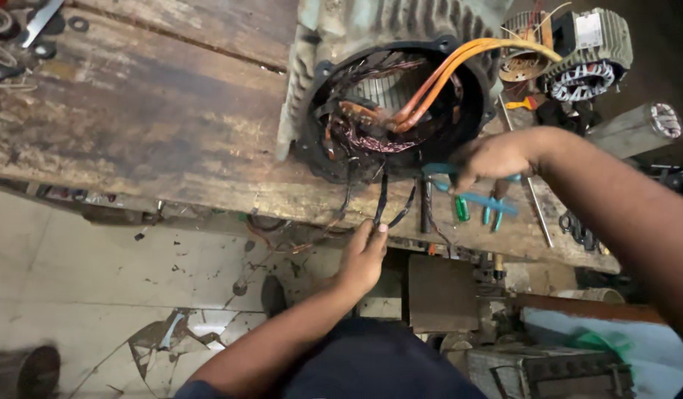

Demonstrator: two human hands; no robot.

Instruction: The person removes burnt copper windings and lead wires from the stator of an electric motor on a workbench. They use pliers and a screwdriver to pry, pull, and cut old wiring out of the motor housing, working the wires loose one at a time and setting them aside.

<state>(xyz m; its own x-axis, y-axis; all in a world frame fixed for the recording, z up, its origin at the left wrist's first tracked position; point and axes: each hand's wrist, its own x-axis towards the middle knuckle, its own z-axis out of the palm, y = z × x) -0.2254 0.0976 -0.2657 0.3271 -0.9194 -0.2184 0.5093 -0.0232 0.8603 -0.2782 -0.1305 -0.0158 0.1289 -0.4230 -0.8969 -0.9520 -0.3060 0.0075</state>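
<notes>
Where the wooden table [156,125] ends at its near edge, the left hand [363,258] is closed in a pinch on a dark lead [380,203]. This lead hangs from the open stator [389,103], which lies at 12 o'clock from that hand. The lead's long axis runs from 12 to 6 o'clock, and the left hand is the nearer one to its free end. About three dark leads hang over the edge; the exact count is uncertain. Three orange cables [437,74] leave the bore toward 2 o'clock. At 3 o'clock from the stator, the right hand [493,157] is closed around blue-handled pliers [474,193], one pair, resting on the table.
</notes>
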